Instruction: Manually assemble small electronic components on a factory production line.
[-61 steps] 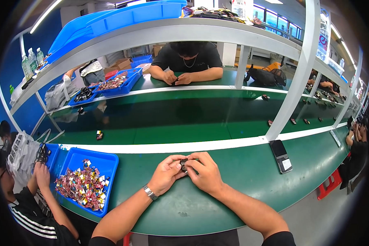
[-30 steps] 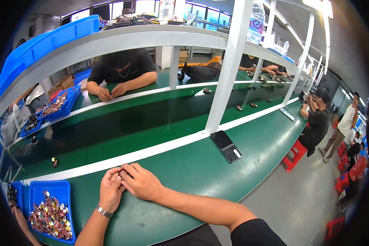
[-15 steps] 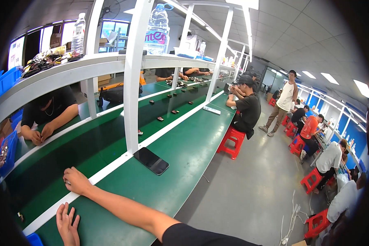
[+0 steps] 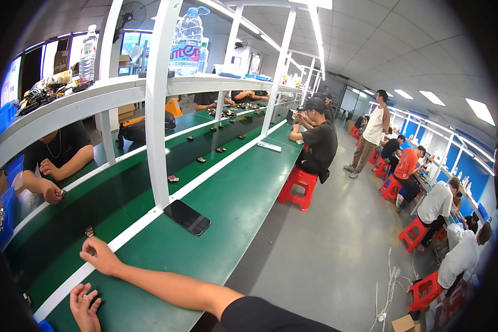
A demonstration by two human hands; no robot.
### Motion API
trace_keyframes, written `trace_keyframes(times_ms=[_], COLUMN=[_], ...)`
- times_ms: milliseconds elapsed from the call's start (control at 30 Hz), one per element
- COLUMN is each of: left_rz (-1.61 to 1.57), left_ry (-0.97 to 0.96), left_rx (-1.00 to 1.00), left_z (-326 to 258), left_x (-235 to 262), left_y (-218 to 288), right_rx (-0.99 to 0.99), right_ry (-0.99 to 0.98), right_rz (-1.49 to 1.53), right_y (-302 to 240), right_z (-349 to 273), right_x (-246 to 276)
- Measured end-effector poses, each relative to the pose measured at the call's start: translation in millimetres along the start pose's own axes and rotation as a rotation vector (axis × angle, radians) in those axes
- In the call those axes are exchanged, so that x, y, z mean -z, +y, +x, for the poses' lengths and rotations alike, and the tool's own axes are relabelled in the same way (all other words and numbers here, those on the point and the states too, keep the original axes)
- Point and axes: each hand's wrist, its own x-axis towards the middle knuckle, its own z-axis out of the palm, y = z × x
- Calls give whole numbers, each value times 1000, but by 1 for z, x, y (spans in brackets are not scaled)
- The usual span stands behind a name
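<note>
My right hand (image 4: pixel 100 258) reaches over the white rail onto the dark green belt, fingers loosely curved with a gap between thumb and forefinger. Just past it on the belt lies a small electronic part (image 4: pixel 89 231), dark with a reddish and pale side; it looks apart from the fingers. Closer in, my left hand (image 4: pixel 84 307) is raised above the green bench at the lower left. Its fingers are half bent and spread, with nothing visible in them.
A black phone (image 4: pixel 187 217) lies on the green bench (image 4: pixel 232 191) beside a white post (image 4: pixel 159 110). More small parts (image 4: pixel 173 179) sit along the belt. Across it, a person's hand (image 4: pixel 52 193) holds a small part. Red stools (image 4: pixel 297 188) and people line the aisle.
My right hand has loosened, and the small part now shows beyond it. My left fingers have bent inward. The person across has reached toward the belt. The whole view has shifted slightly.
</note>
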Motion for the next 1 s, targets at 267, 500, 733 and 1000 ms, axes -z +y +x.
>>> trace_keyframes(times_ms=[267, 500, 733, 1000], left_rz=[211, 315, 316, 460], left_ry=[61, 84, -61, 52], left_rx=[-142, -215, -341, -471], left_z=[-3, -25, -23, -18], left_x=[-19, -20, -42, -53], left_y=[4, 30, 27, 27], right_rx=[-599, -716, -598, -620], right_ry=[-380, -543, -546, -525], right_rz=[1007, 1287, 1177, 1063], right_y=[-53, -66, -78, -72], right_z=[-68, -71, -73, -78], right_x=[9, -11, 17, 28])
